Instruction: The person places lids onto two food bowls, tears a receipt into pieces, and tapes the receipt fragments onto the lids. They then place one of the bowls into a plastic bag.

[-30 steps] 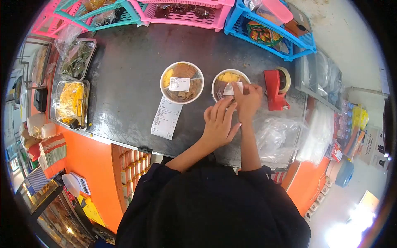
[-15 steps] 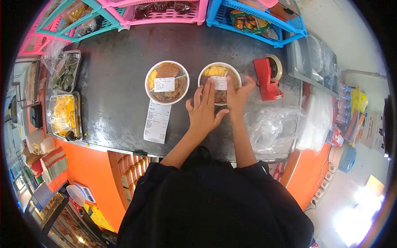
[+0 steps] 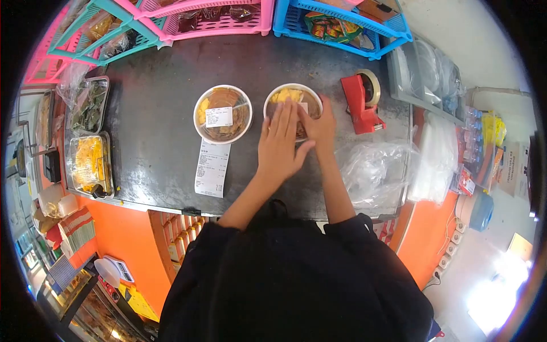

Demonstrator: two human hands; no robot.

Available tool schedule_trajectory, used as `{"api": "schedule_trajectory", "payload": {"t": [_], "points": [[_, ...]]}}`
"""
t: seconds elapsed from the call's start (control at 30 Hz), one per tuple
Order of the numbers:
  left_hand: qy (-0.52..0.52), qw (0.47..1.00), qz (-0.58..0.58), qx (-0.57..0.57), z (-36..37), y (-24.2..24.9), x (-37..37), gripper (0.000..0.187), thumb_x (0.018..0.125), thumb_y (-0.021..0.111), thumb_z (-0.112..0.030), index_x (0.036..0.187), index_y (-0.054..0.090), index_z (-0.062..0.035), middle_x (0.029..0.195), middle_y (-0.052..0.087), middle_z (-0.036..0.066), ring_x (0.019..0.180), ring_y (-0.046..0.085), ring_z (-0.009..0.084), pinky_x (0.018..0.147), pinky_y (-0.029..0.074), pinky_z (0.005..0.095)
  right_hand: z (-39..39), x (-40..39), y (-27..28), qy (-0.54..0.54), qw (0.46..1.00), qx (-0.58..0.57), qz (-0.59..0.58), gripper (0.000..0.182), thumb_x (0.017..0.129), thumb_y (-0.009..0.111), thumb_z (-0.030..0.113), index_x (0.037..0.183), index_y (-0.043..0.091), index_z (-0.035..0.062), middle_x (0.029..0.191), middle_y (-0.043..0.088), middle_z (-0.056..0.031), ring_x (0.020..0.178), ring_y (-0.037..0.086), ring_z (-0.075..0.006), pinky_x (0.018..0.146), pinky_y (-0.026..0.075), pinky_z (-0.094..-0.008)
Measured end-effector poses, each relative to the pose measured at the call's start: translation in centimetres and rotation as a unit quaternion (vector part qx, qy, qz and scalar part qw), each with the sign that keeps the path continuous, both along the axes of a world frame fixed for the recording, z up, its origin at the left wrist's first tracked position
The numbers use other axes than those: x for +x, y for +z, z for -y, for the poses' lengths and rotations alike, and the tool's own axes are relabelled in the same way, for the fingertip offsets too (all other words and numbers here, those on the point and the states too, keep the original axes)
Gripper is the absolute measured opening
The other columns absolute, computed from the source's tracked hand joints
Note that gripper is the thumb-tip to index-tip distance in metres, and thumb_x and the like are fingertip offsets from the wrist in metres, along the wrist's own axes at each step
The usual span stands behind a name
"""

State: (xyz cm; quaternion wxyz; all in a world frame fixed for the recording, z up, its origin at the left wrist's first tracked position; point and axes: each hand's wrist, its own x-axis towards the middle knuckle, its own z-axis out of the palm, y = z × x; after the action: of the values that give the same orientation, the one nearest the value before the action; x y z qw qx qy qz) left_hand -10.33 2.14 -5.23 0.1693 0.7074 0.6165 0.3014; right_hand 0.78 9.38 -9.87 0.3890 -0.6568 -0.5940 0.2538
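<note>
Two round white bowls with clear lids stand side by side on the dark counter, with brown and yellow food inside. On the left bowl (image 3: pixel 242 118) lies a printed label (image 3: pixel 219 117); a long receipt (image 3: pixel 211 171) extends from below that bowl. My left hand (image 3: pixel 280 139) lies with extended fingers over the left and front part of the right bowl (image 3: pixel 292 91). My right hand (image 3: pixel 320 128) touches the same bowl's lid from the right, its fingers spread. Between them part of a white label shows; the rest is covered. Neither hand grips anything.
A red tape dispenser (image 3: pixel 360 105) stands right of the bowls, above a crumpled clear plastic bag (image 3: pixel 373 174). Trays of leaves (image 3: pixel 90 105) and yellow food (image 3: pixel 88 162) sit at the left edge. Pink (image 3: pixel 211 33) and blue baskets (image 3: pixel 342 48) line the back.
Both hands have shifted on the right bowl's lid; the left now lies flatter, and the right covers more of the label. The whole view has shifted slightly.
</note>
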Motion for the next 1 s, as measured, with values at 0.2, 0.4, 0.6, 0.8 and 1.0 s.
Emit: {"api": "schedule_trajectory", "payload": {"t": [0.2,0.4,0.6,0.8,1.0], "points": [[0.077,0.997,-0.024,-0.014,-1.6,-1.8,0.4,0.077,0.082,0.052,-0.043,0.134,0.023,0.005,0.142,0.021,0.019,0.131,0.022,0.0339,0.102,0.025,0.0487,0.5,-0.6,1.5,0.007,0.985,-0.049,-0.165,0.039,0.077,0.063,0.032,0.101,0.054,0.0023,0.091,0.062,-0.0167,0.085,0.06,-0.0305,0.074,0.045,-0.035],[0.216,0.928,0.292,-0.083,1.9,-6.9,2.3,0.06,0.091,0.044,-0.029,0.134,0.02,0.0066,0.139,0.025,0.023,0.13,0.025,0.0313,0.101,0.028,0.0393,0.7,0.2,-1.5,-0.023,0.986,-0.018,-0.165,0.033,0.092,0.043,0.028,0.107,0.052,-0.0001,0.098,0.059,-0.0182,0.092,0.057,-0.0254,0.08,0.042,-0.0332],[0.096,0.902,0.409,-0.098,3.2,-2.0,0.5,0.05,0.092,0.044,-0.022,0.133,0.027,0.0004,0.125,0.045,0.02,0.117,0.044,0.0266,0.098,0.031,0.0335,2.0,-0.5,1.8,-0.017,0.971,0.01,-0.236,0.036,0.095,0.036,0.027,0.109,0.051,-0.0027,0.102,0.057,-0.0168,0.096,0.054,-0.0249,0.084,0.04,-0.0329],[0.181,0.909,0.375,-0.02,6.9,3.5,-6.4,0.037,0.091,0.043,-0.017,0.121,0.04,0.0048,0.114,0.049,0.022,0.106,0.049,0.0304,0.093,0.035,0.036,3.7,-8.4,8.2,0.052,0.972,0.013,-0.227,0.041,0.095,0.036,0.034,0.105,0.052,-0.0018,0.095,0.058,-0.0164,0.091,0.054,-0.0249,0.081,0.041,-0.0342],[0.162,0.945,0.285,0.01,5.5,-1.9,-14.1,0.036,0.094,0.04,-0.026,0.119,0.042,0.0004,0.109,0.049,0.013,0.107,0.044,0.0222,0.093,0.033,0.0347,3.6,-15.2,2.9,-0.001,0.98,0.061,-0.187,0.032,0.095,0.034,0.027,0.103,0.05,-0.0003,0.093,0.055,-0.0227,0.092,0.053,-0.0372,0.081,0.041,-0.0402]]}}
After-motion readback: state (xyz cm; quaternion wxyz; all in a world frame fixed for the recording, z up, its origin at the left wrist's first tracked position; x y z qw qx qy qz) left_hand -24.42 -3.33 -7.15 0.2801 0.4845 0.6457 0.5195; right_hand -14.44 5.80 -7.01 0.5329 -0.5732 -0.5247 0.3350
